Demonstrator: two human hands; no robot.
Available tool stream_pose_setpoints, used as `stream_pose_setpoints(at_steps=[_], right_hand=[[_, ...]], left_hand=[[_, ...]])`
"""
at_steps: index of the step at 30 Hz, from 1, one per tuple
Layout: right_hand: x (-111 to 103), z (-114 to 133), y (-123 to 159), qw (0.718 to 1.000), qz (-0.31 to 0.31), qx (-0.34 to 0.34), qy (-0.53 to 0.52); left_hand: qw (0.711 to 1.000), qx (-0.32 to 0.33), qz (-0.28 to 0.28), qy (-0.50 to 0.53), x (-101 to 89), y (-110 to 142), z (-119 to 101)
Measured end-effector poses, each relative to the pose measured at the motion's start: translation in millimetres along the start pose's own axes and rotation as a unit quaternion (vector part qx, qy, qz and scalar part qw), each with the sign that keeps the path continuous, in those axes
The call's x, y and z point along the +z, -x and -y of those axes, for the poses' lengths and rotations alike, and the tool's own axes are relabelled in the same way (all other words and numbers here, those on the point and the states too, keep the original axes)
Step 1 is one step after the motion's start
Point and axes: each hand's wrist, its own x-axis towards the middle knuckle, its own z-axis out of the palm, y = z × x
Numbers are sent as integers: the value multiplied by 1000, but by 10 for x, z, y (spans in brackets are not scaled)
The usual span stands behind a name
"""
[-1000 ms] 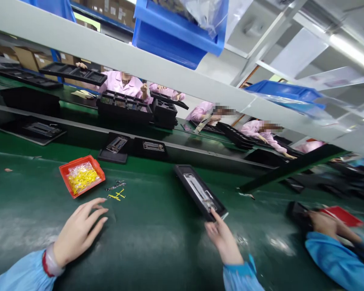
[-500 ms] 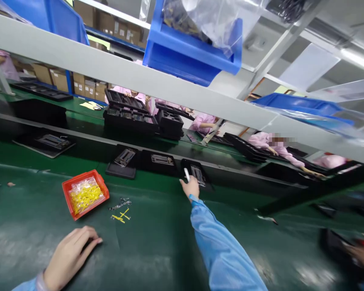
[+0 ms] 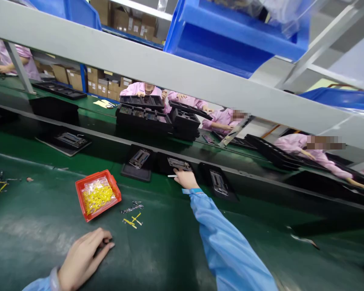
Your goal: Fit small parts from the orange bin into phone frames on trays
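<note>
Green workbench (image 3: 33,258), black tray (image 3: 163,163), right hand (image 3: 185,180) holding perhaps a white marker (image 3: 171,176)

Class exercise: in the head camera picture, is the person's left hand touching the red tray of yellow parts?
Apart. The head view shows the left hand below the red tray, with green belt showing between them.

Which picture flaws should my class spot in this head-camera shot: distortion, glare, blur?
In the head view, wide-angle distortion slants the grey overhead beam across the frame; a pale sheen of glare lies on the green conveyor belt; the blue sleeve of the right hand looms oversized near the lens; the far black trays look dark but fairly sharp.
</note>
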Motion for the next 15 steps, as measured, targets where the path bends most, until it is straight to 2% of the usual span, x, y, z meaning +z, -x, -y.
stream_pose_setpoints(at_steps=[4,8,11,15], right_hand=[[-240,-23,477,999,-6,-33,20],[-359,136,1260,995,-20,-97,23],[-267,362,1960,974,-107,-200,19],[16,715,2779,953,-167,-247,-47]], left_hand=[[998,-4,56,10,107,-55,33],[989,-8,145,5,238,-326,2],[965,-44,253,-50,318,-625,-32],[953,-44,292,-60,418,-902,18]])
